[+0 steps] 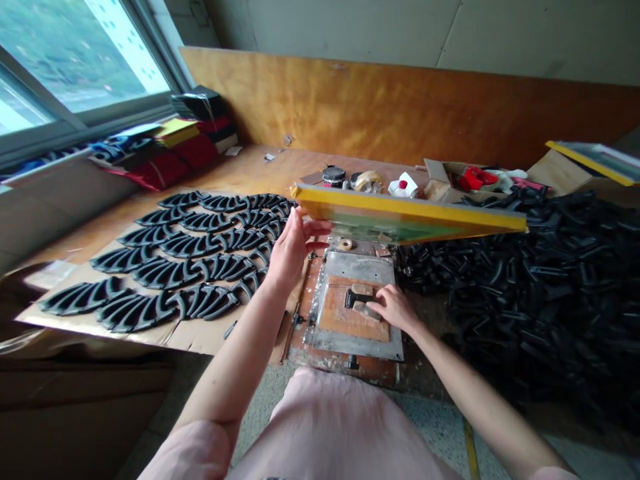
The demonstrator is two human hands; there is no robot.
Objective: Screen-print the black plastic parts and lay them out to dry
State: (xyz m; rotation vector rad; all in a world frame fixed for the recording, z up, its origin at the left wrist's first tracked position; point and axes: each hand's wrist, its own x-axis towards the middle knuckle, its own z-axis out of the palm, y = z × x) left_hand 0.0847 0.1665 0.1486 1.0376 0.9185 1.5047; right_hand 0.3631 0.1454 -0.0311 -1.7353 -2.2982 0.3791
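A yellow-framed printing screen is tilted up above a metal base plate with a brown jig board. My left hand touches the screen's left end, fingers stretched against the frame. On the jig, my right hand rests with its fingers curled on a small black plastic piece seated there. Left of the plate, rows of black curved ribbed pieces lie spread on cardboard.
A big heap of black plastic parts fills the right side. Behind the screen stand ink tins, a tape roll, a white bottle and a cardboard box. Coloured stacks sit by the window. A wooden wall panel backs the bench.
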